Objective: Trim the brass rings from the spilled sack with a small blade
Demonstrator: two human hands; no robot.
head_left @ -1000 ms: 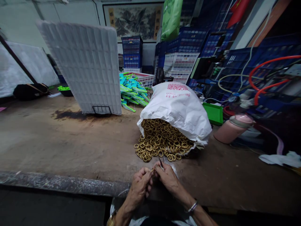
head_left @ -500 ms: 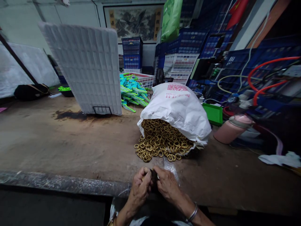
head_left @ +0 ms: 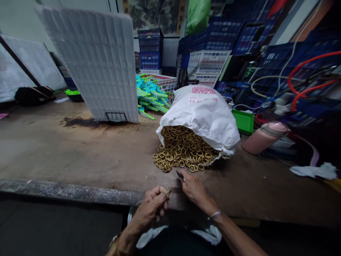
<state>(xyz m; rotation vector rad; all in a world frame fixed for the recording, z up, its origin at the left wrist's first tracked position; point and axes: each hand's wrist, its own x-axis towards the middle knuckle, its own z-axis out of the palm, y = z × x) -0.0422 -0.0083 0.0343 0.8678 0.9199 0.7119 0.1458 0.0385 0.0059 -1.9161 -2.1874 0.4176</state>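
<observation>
My left hand (head_left: 152,206) is closed in a pinch in front of the table's near edge, gripping a brass-coloured ring (head_left: 168,192) whose edge shows at the fingertips. My right hand (head_left: 194,186) is above the table, closed around a small knife (head_left: 180,175) with a dark, pointed blade; its handle is hidden in the palm. Just beyond the right fingertips lies a heap of brass-coloured rings (head_left: 181,151), spilling from the mouth of a white woven sack (head_left: 205,117) that rests on its side.
A tall white quilted panel (head_left: 106,71) stands on the table (head_left: 80,156) at the left. Behind the sack are turquoise and lime pieces (head_left: 151,96) and stacked crates (head_left: 210,64). To the right are a green tray (head_left: 243,121), a pink bottle (head_left: 262,138) and orange hoses (head_left: 306,92).
My hands, together before, have moved apart. The right one has gone forward with the knife towards the ring heap; the left one stays back with a ring. The view has tilted down.
</observation>
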